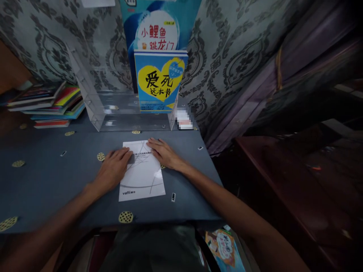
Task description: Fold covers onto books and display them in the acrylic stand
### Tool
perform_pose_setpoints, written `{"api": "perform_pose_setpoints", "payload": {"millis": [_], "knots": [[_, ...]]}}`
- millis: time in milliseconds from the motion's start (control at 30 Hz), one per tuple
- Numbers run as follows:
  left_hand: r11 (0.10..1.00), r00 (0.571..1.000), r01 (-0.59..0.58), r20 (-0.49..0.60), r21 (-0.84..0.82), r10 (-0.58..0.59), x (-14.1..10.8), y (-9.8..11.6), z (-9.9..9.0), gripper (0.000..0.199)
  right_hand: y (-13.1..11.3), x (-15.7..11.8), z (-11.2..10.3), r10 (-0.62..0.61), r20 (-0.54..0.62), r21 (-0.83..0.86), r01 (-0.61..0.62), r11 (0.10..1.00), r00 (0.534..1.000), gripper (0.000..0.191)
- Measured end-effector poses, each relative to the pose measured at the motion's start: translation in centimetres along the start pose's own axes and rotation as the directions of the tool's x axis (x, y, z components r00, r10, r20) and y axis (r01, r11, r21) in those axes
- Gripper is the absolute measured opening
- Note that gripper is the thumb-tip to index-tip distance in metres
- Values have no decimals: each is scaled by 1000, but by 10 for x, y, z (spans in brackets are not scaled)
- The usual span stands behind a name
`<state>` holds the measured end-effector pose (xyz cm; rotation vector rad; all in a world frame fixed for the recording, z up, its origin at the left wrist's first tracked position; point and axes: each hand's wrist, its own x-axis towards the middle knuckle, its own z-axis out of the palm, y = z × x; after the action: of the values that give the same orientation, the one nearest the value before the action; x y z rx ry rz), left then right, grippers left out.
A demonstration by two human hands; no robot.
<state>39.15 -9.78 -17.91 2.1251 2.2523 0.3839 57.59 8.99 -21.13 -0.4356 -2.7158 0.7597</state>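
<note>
A white booklet (143,177) with a "vatti" logo lies flat on the cloth-covered table. My left hand (115,164) rests on its left edge, fingers stretched out over the cover. Across the booklet's upper right edge lies my right hand (163,153), also flat, its fingertips near the top. Neither hand is closed round anything. Behind the booklet stands a clear acrylic rack (92,100). A blue book with a yellow heart (157,85) stands upright at the rack's right side, and a taller teal book (185,24) rises behind it.
Several books are piled in a stack (53,104) at the back left. A small pixelated item (184,119) lies right of the rack. The blue-grey tablecloth (56,181) ends at the right beside a dark red surface (272,173). Below the table's front edge is another book (224,249).
</note>
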Motion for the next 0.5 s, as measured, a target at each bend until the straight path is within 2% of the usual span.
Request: {"api": "perform_pose_setpoints", "payload": {"millis": [100, 167, 267, 333, 433, 500], "knots": [[999, 998, -54, 40, 2, 54, 0, 23, 8, 49, 1, -2, 0, -11, -21, 5, 11, 1000, 1000, 44], [986, 984, -157, 79, -54, 161, -5, 43, 16, 50, -1, -1, 1, -9, -35, -7, 9, 1000, 999, 44], [931, 926, -332, 138, -155, 353, -19, 70, 25, 53, -2, 0, 2, -4, -31, -20, 3, 1000, 1000, 44], [900, 899, -376, 148, -222, 412, -27, 82, 26, 52, -3, 0, 2, -1, -32, -24, 0, 1000, 999, 44], [878, 895, -372, 137, -300, 425, -32, 81, 25, 47, -8, -4, 1, 6, -28, -57, -8, 998, 1000, 45], [901, 927, -324, 91, -289, 363, -33, 68, 27, 47, -18, -11, 1, 36, -25, -105, -39, 994, 999, 47]]}}
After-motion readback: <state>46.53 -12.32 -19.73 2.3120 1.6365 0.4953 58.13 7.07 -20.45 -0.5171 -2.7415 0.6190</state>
